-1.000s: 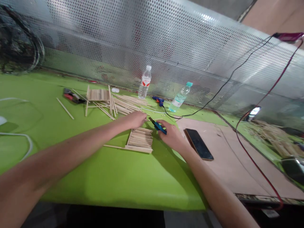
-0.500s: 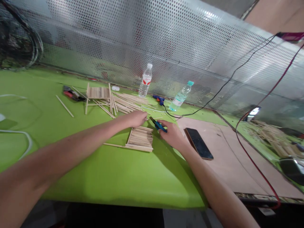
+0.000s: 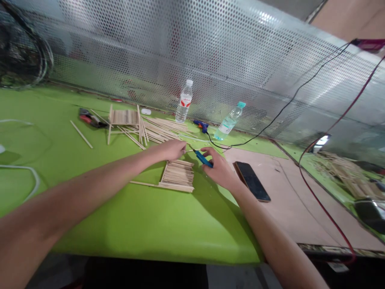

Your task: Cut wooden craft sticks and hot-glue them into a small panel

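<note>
My right hand [image 3: 219, 167] is closed round a blue utility knife [image 3: 203, 158], its blade pointing up and left toward my other hand. My left hand [image 3: 175, 150] is pinched on a thin wooden stick [image 3: 197, 150], whose end sticks out to the right by the knife's tip. Whether the blade touches the stick I cannot tell. Just below my left hand lies a flat panel of wooden sticks [image 3: 178, 175] on the green table, with one long stick reaching out to the left.
Behind my hands are loose sticks [image 3: 162, 130], a small stick chair [image 3: 124, 117], pliers [image 3: 92, 119], a clear bottle [image 3: 183, 104], a glue gun [image 3: 201, 125] and a greenish bottle [image 3: 229, 124]. A phone [image 3: 252, 181] lies right of my right hand. Cables cross the right side.
The knife has turned slightly in my right hand, so its blade now appears narrower. My left hand stays almost in place, and the stick panel has not moved.
</note>
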`<action>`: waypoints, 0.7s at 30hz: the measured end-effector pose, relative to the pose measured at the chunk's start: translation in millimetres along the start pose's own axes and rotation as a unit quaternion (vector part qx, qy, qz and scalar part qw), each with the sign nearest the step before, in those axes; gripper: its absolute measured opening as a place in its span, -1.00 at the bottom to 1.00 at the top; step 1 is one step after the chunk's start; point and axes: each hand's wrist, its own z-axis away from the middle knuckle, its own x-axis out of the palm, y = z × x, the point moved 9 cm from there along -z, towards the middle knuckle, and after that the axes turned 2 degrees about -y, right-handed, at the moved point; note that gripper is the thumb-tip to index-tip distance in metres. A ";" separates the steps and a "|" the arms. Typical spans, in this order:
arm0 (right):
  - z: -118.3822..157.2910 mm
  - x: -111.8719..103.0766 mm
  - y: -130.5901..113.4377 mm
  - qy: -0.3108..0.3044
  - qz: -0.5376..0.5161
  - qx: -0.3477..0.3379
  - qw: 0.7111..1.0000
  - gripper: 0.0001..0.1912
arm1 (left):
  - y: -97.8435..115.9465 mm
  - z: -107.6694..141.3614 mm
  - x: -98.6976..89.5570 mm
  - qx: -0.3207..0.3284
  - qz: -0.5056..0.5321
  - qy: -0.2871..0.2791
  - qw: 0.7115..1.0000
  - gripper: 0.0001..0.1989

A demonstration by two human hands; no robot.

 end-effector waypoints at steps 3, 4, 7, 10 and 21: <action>0.0 -0.3 1.1 -0.001 -0.008 0.005 1.000 -0.40 | -0.9 -0.9 -0.3 0.000 -0.001 0.001 1.000 -0.80; -0.6 -0.1 1.9 0.002 -0.012 0.007 1.000 -0.40 | -0.7 -1.0 -0.7 0.001 -0.003 0.002 1.000 -0.81; -3.1 4.0 4.8 0.000 -0.056 0.006 0.998 -0.41 | -0.2 -0.6 -2.1 0.001 -0.009 0.008 1.000 -0.80; -4.9 8.9 8.8 -0.006 -0.105 0.005 0.994 -0.42 | -0.3 -0.1 -2.8 -0.005 -0.013 0.013 1.000 -0.78; -1.2 12.3 7.0 -0.018 -0.116 0.022 0.993 -0.44 | 1.3 2.0 -4.1 -0.020 -0.027 0.011 0.999 -0.74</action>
